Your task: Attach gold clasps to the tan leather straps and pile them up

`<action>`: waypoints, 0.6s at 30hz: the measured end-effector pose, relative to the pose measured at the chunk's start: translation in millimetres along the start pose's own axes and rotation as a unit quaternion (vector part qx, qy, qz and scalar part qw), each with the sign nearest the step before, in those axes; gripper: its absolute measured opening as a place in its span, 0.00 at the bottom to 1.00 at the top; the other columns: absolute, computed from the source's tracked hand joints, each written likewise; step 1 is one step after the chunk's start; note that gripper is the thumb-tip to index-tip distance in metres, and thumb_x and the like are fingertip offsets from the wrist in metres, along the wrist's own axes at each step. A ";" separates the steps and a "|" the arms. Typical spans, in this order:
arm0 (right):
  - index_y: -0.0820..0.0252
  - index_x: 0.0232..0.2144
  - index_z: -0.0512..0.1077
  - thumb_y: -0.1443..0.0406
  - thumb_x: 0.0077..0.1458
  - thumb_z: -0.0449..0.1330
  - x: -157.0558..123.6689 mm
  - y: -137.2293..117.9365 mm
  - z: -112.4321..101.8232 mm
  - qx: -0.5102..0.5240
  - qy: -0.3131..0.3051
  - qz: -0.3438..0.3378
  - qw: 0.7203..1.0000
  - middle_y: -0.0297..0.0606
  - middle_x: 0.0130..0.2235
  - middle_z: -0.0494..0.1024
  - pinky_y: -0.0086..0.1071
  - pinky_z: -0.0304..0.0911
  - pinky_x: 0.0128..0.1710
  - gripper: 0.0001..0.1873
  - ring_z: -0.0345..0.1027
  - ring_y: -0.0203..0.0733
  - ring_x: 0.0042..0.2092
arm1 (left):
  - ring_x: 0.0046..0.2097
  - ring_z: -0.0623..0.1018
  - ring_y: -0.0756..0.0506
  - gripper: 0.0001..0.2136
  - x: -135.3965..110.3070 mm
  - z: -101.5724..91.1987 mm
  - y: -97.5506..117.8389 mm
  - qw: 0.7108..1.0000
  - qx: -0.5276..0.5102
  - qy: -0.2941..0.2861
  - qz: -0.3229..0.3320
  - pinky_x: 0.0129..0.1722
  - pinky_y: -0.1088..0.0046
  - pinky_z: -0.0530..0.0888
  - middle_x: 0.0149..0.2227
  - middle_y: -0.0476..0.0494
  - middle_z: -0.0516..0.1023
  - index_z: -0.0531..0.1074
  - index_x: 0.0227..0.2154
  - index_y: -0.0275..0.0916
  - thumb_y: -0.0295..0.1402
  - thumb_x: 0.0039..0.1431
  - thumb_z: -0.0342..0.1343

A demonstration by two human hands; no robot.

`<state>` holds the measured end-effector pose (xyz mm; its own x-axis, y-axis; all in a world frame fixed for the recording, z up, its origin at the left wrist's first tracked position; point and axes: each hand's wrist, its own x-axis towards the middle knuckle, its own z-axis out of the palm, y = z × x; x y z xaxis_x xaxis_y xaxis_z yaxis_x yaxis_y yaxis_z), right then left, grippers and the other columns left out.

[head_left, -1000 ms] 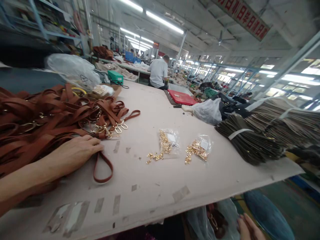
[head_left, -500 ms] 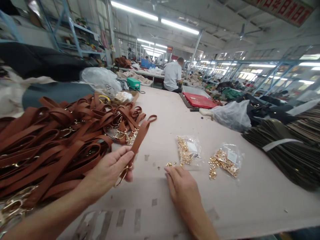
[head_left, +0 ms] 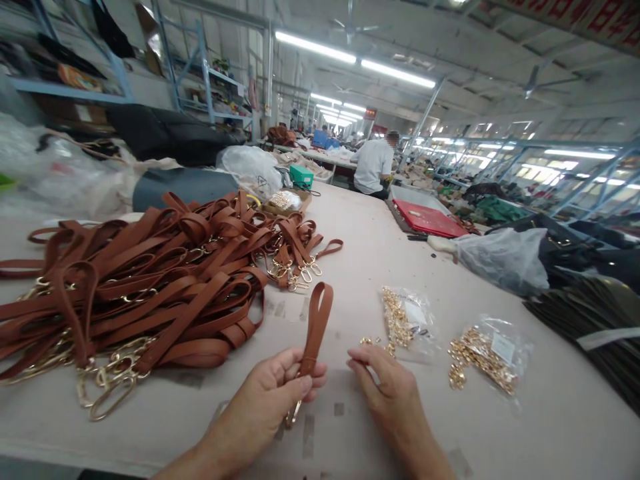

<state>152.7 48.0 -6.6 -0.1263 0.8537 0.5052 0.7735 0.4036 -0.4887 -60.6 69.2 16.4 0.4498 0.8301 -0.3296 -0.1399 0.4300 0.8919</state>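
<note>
A brown leather wrist strap (head_left: pixel 318 327) stands looped end up in my left hand (head_left: pixel 280 390), whose fingers close round its lower part. Its gold clasp (head_left: pixel 294 415) pokes out below my fingers. To the right, my right hand (head_left: pixel 387 383) hovers just over the table, thumb and forefinger brought together; whatever may be between them is too small to make out. Just beyond those fingertips lie a few loose gold fittings (head_left: pixel 369 341). Behind them is an open clear bag of gold fittings (head_left: pixel 400 320), and a second bag of gold fittings (head_left: pixel 483 353) lies further right.
A large heap of brown straps (head_left: pixel 200 287) with gold clasps covers the table's left side. Stacked dark pieces (head_left: pixel 590 327) and a clear plastic bag (head_left: pixel 505 257) line the right. A red folder (head_left: pixel 430 218) and green box (head_left: pixel 301 177) lie farther back. One person (head_left: pixel 374 163) sits beyond.
My left hand has moved right with the strap, away from the heap, and the strap is more upright. My right hand has drawn back from the loose gold fittings. The view has swung left.
</note>
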 end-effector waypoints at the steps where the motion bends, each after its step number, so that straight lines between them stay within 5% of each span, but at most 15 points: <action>1: 0.56 0.35 0.76 0.66 0.61 0.58 -6.1 -7.2 -2.2 0.073 0.017 0.055 0.996 0.36 0.33 0.80 0.30 0.68 0.36 0.05 0.73 0.40 0.35 | 0.46 0.77 0.44 0.16 -0.3 3.1 -2.5 1.000 0.004 -0.008 -0.001 0.45 0.72 0.71 0.42 0.44 0.81 0.76 0.44 0.38 0.36 0.51 0.64; 6: 0.54 0.28 0.77 0.63 0.52 0.67 -34.6 -37.9 -3.1 0.293 0.047 0.188 0.936 0.30 0.28 0.79 0.25 0.67 0.31 0.03 0.72 0.36 0.30 | 0.26 0.66 0.52 0.11 -8.2 22.9 -15.1 0.995 0.065 -0.059 0.041 0.27 0.78 0.61 0.26 0.54 0.74 0.77 0.42 0.37 0.36 0.59 0.59; 8: 0.54 0.29 0.78 0.63 0.51 0.67 -41.9 -43.3 -1.7 0.308 0.055 0.196 0.930 0.31 0.29 0.80 0.25 0.67 0.33 0.02 0.73 0.36 0.31 | 0.29 0.69 0.51 0.10 -13.1 30.4 -16.8 0.991 0.090 -0.073 0.062 0.29 0.79 0.63 0.27 0.54 0.75 0.78 0.43 0.39 0.34 0.61 0.57; 12: 0.56 0.31 0.77 0.63 0.53 0.66 -51.3 -46.9 -3.6 0.278 0.050 0.219 0.934 0.34 0.31 0.81 0.27 0.68 0.35 0.03 0.74 0.38 0.33 | 0.45 0.76 0.45 0.13 -21.3 39.8 -15.8 0.979 0.143 -0.094 0.115 0.48 0.74 0.69 0.41 0.51 0.81 0.77 0.47 0.43 0.29 0.63 0.52; 18: 0.58 0.29 0.76 0.63 0.52 0.65 -63.3 -49.0 -8.5 0.264 0.052 0.253 0.929 0.34 0.30 0.80 0.28 0.67 0.35 0.04 0.72 0.39 0.32 | 0.46 0.78 0.44 0.15 -29.1 42.5 -17.3 0.960 0.212 -0.102 0.154 0.49 0.75 0.70 0.45 0.52 0.82 0.76 0.51 0.48 0.29 0.65 0.50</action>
<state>128.1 -28.6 -8.6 0.2528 0.9527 0.1684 0.3020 0.0877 -0.9493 -33.8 22.5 23.7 0.6138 0.7895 -0.0010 0.0578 -0.0437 0.9974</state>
